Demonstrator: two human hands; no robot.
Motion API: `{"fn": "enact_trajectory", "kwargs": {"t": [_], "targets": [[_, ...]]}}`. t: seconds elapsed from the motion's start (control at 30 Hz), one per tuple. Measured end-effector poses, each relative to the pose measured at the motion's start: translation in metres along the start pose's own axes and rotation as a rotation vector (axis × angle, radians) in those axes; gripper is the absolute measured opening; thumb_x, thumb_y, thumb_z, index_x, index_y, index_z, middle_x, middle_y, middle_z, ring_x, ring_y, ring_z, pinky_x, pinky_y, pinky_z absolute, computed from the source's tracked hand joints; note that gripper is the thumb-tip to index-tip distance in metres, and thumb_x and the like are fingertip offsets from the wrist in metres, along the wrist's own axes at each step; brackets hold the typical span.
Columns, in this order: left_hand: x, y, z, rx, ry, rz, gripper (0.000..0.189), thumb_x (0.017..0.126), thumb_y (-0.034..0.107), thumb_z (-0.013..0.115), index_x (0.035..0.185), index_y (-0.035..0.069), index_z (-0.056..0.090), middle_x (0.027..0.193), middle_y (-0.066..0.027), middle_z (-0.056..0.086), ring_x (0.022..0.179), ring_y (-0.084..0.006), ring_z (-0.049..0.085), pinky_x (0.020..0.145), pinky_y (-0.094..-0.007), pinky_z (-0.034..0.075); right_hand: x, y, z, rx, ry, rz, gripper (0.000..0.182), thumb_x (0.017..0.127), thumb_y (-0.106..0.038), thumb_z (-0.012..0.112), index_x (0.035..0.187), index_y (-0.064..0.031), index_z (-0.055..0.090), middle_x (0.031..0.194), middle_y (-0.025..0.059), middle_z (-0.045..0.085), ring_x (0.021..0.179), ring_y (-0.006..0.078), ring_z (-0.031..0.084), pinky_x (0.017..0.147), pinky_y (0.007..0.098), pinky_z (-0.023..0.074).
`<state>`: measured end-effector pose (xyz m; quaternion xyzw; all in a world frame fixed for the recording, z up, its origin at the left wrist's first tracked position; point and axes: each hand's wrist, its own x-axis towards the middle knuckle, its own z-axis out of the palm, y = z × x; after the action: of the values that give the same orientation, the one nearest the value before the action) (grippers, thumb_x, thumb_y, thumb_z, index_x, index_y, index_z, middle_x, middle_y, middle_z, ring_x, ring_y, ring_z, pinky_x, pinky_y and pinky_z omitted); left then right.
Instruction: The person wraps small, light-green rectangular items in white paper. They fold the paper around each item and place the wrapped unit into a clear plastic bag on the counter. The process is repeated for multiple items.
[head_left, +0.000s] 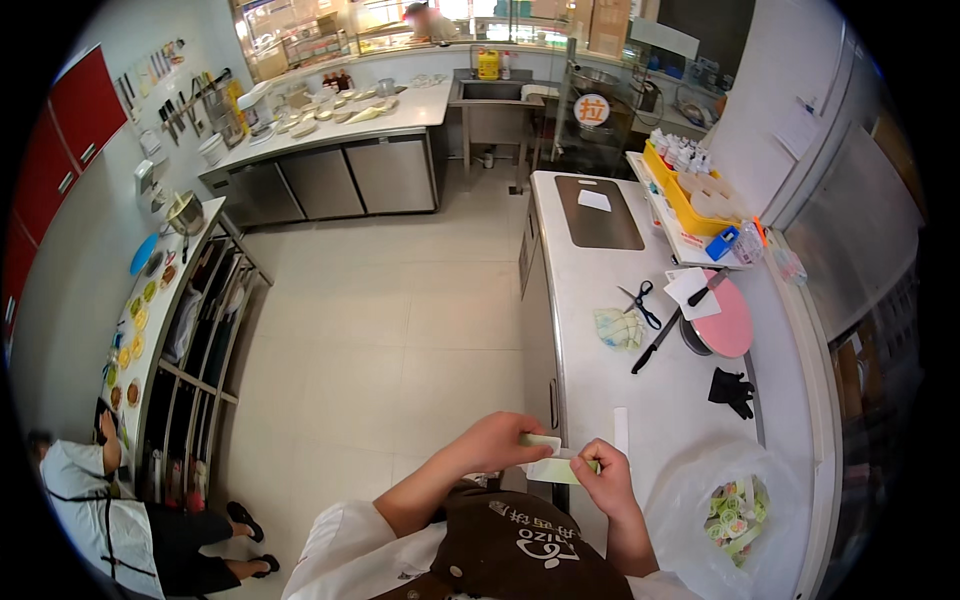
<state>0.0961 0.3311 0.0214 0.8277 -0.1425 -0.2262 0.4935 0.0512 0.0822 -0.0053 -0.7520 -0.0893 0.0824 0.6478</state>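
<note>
Close to the brown apron, my left hand (517, 442) grips a pale green-and-white paper strip (553, 468) that looks folded or bent. My right hand (606, 471) pinches the same piece, or one touching it, at its right end; which cannot be told. Just beyond my right hand a narrow white strip (621, 429) lies on the white counter (592, 390). To the right stands an open translucent plastic bag (675, 499) holding many small green-and-white rolled pieces (735, 517).
A black glove (731, 391), a long knife (655, 351), scissors (643, 303), crumpled film (619, 328) and a pink turntable (726, 319) lie farther along the counter. A metal board (598, 212) is beyond. Another person (105, 502) stands at the left shelf counter.
</note>
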Motion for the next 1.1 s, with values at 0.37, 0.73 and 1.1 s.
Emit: {"fn": "enact_trajectory", "kwargs": {"t": [0.37, 0.73, 1.1], "targets": [[-0.053, 0.002, 0.011, -0.208, 0.006, -0.081, 0.031, 0.093, 0.029, 0.076, 0.108, 0.002, 0.072, 0.082, -0.0066, 0.071, 0.076, -0.0121, 0.062, 0.070, -0.0317, 0.051, 0.002, 0.008, 0.005, -0.016, -0.171, -0.003, 0.028, 0.093, -0.015, 0.076, 0.079, -0.0042, 0.054, 0.073, -0.0023, 0.052, 0.071, 0.0073, 0.045, 0.065, 0.0261, 0.0405], [-0.073, 0.005, 0.021, 0.068, 0.152, -0.038, 0.032, 0.089, 0.030, 0.074, 0.098, -0.001, 0.068, 0.076, -0.0211, 0.066, 0.070, -0.0342, 0.064, 0.067, -0.0434, 0.050, -0.002, -0.001, 0.023, -0.172, -0.392, -0.049, 0.019, 0.089, -0.014, 0.077, 0.082, 0.0001, 0.066, 0.065, 0.0034, 0.061, 0.061, 0.0104, 0.053, 0.058, 0.0296, 0.0432], [-0.067, 0.001, 0.018, -0.047, 0.267, -0.060, 0.036, 0.092, 0.037, 0.073, 0.102, 0.002, 0.070, 0.071, -0.0181, 0.066, 0.066, -0.0316, 0.066, 0.065, -0.0425, 0.052, 0.002, -0.005, 0.023, -0.228, -0.274, -0.051, 0.015, 0.092, -0.014, 0.075, 0.092, 0.0006, 0.070, 0.072, 0.0080, 0.065, 0.066, 0.0149, 0.059, 0.065, 0.0308, 0.0481]]}}
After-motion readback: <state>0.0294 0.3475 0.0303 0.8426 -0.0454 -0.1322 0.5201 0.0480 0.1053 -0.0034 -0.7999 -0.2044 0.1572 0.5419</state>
